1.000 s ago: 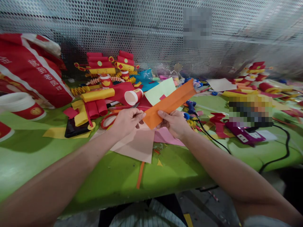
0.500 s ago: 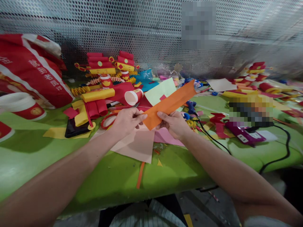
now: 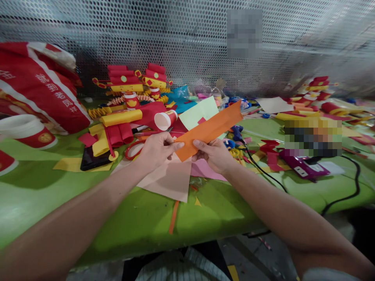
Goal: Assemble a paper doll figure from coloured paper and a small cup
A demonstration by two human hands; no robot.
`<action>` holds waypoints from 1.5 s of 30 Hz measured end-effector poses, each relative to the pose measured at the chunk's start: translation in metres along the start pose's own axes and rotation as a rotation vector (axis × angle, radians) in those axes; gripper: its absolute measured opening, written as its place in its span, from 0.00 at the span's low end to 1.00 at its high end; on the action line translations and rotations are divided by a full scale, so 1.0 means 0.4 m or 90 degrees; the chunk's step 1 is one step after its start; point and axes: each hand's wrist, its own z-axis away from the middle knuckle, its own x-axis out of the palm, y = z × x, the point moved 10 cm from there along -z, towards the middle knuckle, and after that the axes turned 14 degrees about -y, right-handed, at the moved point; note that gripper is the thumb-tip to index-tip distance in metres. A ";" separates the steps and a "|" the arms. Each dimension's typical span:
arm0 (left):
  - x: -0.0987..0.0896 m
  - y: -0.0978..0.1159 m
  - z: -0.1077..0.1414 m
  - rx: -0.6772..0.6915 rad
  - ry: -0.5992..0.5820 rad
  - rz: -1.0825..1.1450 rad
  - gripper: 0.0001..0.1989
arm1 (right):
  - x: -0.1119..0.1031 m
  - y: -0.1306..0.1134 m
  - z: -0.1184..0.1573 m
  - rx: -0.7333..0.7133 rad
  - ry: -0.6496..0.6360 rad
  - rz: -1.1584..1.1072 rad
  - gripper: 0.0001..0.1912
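A long strip of orange paper (image 3: 212, 130) is held slantwise above the table, its far end up to the right. My left hand (image 3: 158, 150) pinches its lower left end between thumb and fingers. Closed on the strip's lower edge is my right hand (image 3: 215, 154), thumb on top and fingers underneath. Below both hands lies a pale pink sheet (image 3: 170, 179), with a brighter pink sheet (image 3: 208, 169) beside it. Behind the strip rest a pale green sheet (image 3: 197, 113) and a tipped red-and-white paper cup (image 3: 165, 120). Red-handled scissors (image 3: 130, 151) are partly hidden by my left hand.
Red and yellow paper figures (image 3: 124, 80) stand at the back left, near a big red bag (image 3: 41, 86). On the left lie a phone (image 3: 93, 160) and a tipped cup (image 3: 32, 130). A blue glue gun (image 3: 236, 132) and a purple power strip (image 3: 303, 166) with cables are right.
The orange strip has shifted slightly left and tilted a little flatter. Both hands keep hold of it, nearly in the same place.
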 end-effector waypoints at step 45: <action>0.089 0.060 0.022 0.095 -0.163 -0.363 0.10 | 0.193 -0.152 0.082 -0.379 0.000 1.198 0.12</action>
